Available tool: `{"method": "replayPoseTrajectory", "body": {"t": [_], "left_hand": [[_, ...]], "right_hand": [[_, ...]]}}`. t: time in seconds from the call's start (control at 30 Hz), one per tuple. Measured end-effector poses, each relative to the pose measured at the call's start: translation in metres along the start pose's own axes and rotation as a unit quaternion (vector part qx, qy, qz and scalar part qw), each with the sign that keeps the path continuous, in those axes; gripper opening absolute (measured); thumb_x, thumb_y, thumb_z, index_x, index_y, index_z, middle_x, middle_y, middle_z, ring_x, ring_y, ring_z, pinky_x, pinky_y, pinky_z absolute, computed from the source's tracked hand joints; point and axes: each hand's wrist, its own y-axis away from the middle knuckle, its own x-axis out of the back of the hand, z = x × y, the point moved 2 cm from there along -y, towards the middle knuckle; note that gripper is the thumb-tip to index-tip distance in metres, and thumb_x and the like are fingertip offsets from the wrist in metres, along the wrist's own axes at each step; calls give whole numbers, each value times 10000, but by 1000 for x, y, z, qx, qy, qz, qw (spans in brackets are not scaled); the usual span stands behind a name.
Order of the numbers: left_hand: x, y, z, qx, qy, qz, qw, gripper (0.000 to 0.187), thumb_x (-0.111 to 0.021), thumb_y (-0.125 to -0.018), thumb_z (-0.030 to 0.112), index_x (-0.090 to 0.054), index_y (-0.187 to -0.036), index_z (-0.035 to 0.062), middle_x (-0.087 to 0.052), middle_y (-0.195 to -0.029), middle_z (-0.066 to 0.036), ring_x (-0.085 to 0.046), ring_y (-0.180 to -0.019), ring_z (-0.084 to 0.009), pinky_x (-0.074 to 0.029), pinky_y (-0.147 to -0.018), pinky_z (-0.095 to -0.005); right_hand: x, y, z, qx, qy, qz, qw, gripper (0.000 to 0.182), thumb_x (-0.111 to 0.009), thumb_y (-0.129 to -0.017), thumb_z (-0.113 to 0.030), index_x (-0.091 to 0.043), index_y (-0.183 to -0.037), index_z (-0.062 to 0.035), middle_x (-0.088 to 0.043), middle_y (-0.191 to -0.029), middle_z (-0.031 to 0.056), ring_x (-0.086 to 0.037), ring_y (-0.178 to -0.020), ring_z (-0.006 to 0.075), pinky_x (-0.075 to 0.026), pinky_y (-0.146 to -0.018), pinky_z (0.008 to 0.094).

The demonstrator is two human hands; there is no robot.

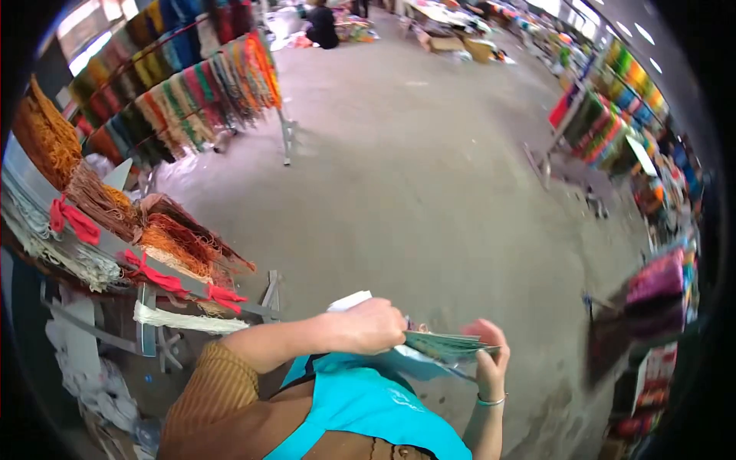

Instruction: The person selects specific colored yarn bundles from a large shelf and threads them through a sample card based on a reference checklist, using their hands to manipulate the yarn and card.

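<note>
Left hand (372, 326) was clenched, knuckles up, on the left end of a thin, layered stack of green-edged sheets (445, 345). Right hand (492, 359) gripped the stack's far right end, thumb and fingers bent about the edge; exact finger contact too blurred to tell. The stack lay between the two hands, its layers slightly fanned towards the right grip. A pale, bluish sheet (425, 365) hung just under it. A white piece (350, 300) jutted out beyond the left hand; could not tell if it joined the stack.

Below the grip: a turquoise apron (368, 399) over brown clothing. A bracelet (491, 400) circled the right wrist.

Left of the grip: a pale skein (190, 318) near the left forearm, then orange and brown yarn (172, 241) draped by red ties (74, 221). Farther off, up and left, a rack of coloured yarn (215, 88). Well apart to the right, pink bundles (655, 277) and another yarn rack (602, 126). Far ahead, a person in dark clothing (323, 29) near the cardboard boxes (479, 50). Grey floor (383, 176) spread beyond both hands.
</note>
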Motion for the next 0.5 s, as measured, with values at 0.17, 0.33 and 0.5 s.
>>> {"method": "replayPoseTrajectory", "body": {"t": [0.17, 0.33, 0.5], "left_hand": [[14, 28, -92, 136, 11, -11, 991, 103, -661, -689, 185, -651, -702, 84, -633, -782, -82, -649, -784, -309, -531, -698, -437], [43, 44, -197, 188, 33, 19, 982, 119, -656, -712, 205, -658, -719, 87, -642, -783, -82, -659, -757, -319, -543, -682, -443], [77, 44, -300, 153, -13, 37, 987, 116, -633, -729, 188, -656, -694, 80, -645, -754, -90, -665, -724, -303, -538, -646, -436]], "right_hand": [[-35, -131, 25, -101, -6, -222, 970, 303, -688, -865, -103, -656, -1128, 43, -687, -1037, 97, -637, -985, 170, -508, -882, 314], [-79, -267, 50, -129, 91, -298, 941, 212, -662, -916, -96, -687, -1095, 14, -701, -979, 52, -616, -902, 130, -508, -834, 297], [-154, -399, -14, 40, 436, -375, 817, 304, -740, -803, -175, -700, -1095, -102, -710, -976, 92, -667, -845, 243, -544, -775, 344]]}}
